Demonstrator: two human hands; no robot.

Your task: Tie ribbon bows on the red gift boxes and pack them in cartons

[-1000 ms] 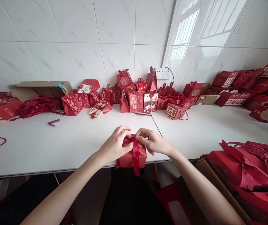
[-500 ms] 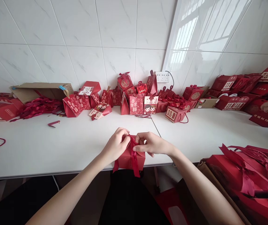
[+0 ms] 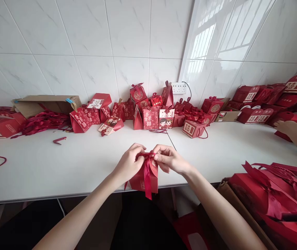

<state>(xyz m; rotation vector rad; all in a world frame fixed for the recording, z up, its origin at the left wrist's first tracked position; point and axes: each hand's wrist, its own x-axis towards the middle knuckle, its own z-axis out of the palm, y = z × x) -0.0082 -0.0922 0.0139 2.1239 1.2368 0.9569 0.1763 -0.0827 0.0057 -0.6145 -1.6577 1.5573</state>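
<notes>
ribbon pinched from both sides at the box top

the left hand [image 3: 131, 159] looks to have thumb and forefinger closed on the red ribbon [image 3: 147, 178], its tips partly hidden; the right hand [image 3: 170, 160] pinches it too, thumb against forefinger, just across the knot. the red box [image 3: 135, 181] sits right below and on the near side of the fingertips, at the near edge of the white table [image 3: 91, 163]. one ribbon tail hangs below the fingers, down the box's front.

to do this well, i'd draw the two pinches apart evenly and level, so the knot sits centred. keep the satin flat, untwisted, and pull snugly but gently: the card looks thin and could buckle. a hard tug toward the body might tip the box off that edge.

well to the right of the fingers, a co-worker's hand [image 3: 290, 128] is near some stacked boxes [image 3: 296, 86].
</notes>
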